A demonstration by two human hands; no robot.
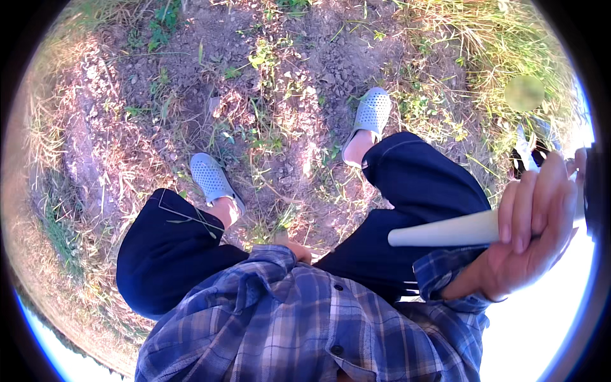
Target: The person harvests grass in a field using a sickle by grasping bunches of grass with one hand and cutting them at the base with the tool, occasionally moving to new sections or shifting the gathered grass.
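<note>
My right hand [534, 224] is raised at the right side, its fingers wrapped around a pale, smooth tool handle [444, 231]. The rounded butt of the handle points left, above my right thigh. Beyond the hand, a dark part [592, 191] shows at the picture's rim; whether it belongs to the tool is unclear. My left hand [300, 251] is low between my thighs, mostly hidden by the plaid shirt cuff [274, 255]. Its fingers cannot be made out.
Grey perforated clogs [210, 176] are on my feet, which stand apart on dry soil [315, 62] with weeds and straw. Taller grass [477, 28] grows at the upper right. Small dark and white shapes [527, 148] beyond my right hand are too unclear to name.
</note>
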